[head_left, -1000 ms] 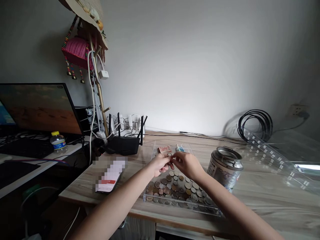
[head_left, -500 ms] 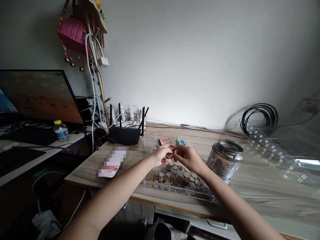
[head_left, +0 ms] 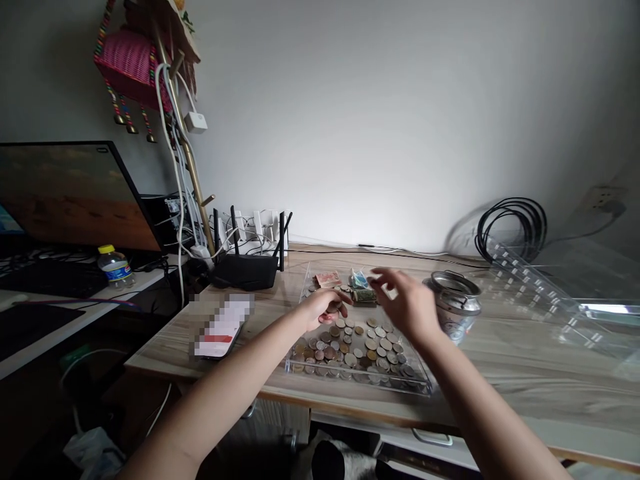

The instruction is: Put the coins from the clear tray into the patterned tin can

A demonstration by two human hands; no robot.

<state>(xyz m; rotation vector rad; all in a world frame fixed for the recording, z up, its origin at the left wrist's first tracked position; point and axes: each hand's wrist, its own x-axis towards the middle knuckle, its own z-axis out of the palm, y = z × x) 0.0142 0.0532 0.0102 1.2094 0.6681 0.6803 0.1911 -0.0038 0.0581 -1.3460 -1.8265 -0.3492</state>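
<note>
A clear plastic tray (head_left: pixel 423 389) lies on the wooden desk (head_left: pixel 525 373) and holds several loose coins (head_left: pixel 360 347) plus folded banknotes (head_left: pixel 345 283) at its far end. My left hand (head_left: pixel 324 309) hovers over the tray's far part, fingers curled around some coins. Raised above the tray's right side, my right hand (head_left: pixel 407 303) has its fingers loosely spread, close to a silver metal tin (head_left: pixel 456 303). I cannot tell whether a coin sits in its fingertips.
A phone (head_left: pixel 223 327) lies left of the tray, with a black router (head_left: pixel 247 267) and cables behind it. A monitor (head_left: pixel 75 197) and a small bottle (head_left: pixel 115 265) stand on the left desk. Clear plastic organizers (head_left: pixel 565 293) and a coiled black cable (head_left: pixel 510 230) sit at right.
My right hand has pulled away from the left one and moved right and up, toward the tin. The left hand stays over the tray. The camera view shifted slightly.
</note>
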